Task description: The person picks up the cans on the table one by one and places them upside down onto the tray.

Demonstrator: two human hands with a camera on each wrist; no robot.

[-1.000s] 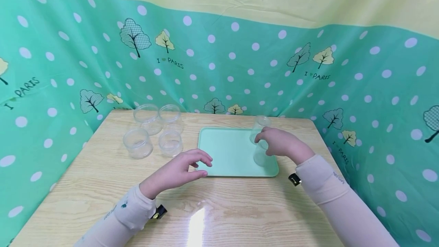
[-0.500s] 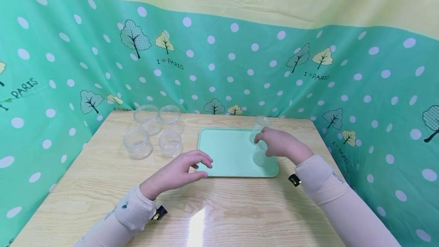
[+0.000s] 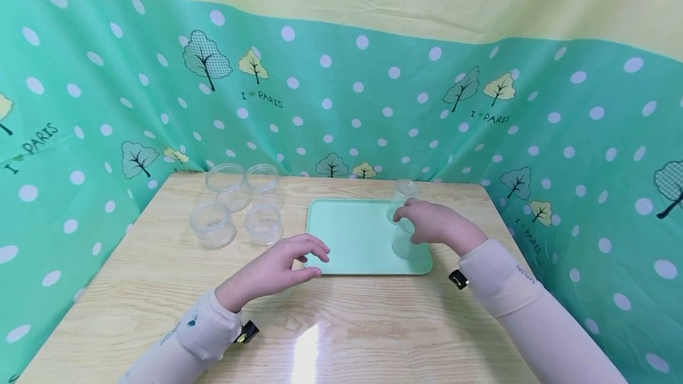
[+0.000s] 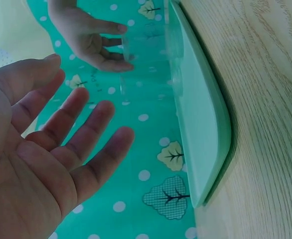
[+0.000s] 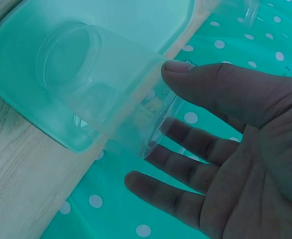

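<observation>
My right hand (image 3: 436, 224) is at the right side of a pale green tray (image 3: 352, 236), its thumb and fingers around the upper end of a clear plastic cup (image 5: 116, 74). That cup stands on the tray, partly hidden by the hand in the head view. Just behind it on the tray is another clear cup (image 3: 399, 206), with its narrower end up. My left hand (image 3: 277, 265) holds nothing; its fingers are apart and slightly bent over the tray's near left corner. In the left wrist view the left palm (image 4: 31, 174) shows bare beside the tray.
Several clear round jars stand in a group on the wooden table (image 3: 341, 325) left of the tray, among them a near-left jar (image 3: 213, 227) and a near-right jar (image 3: 264, 227). A green patterned cloth (image 3: 341, 123) hangs around the table's back and sides.
The head view has shifted very slightly. Both hands, the cups and the tray otherwise stay where they were.
</observation>
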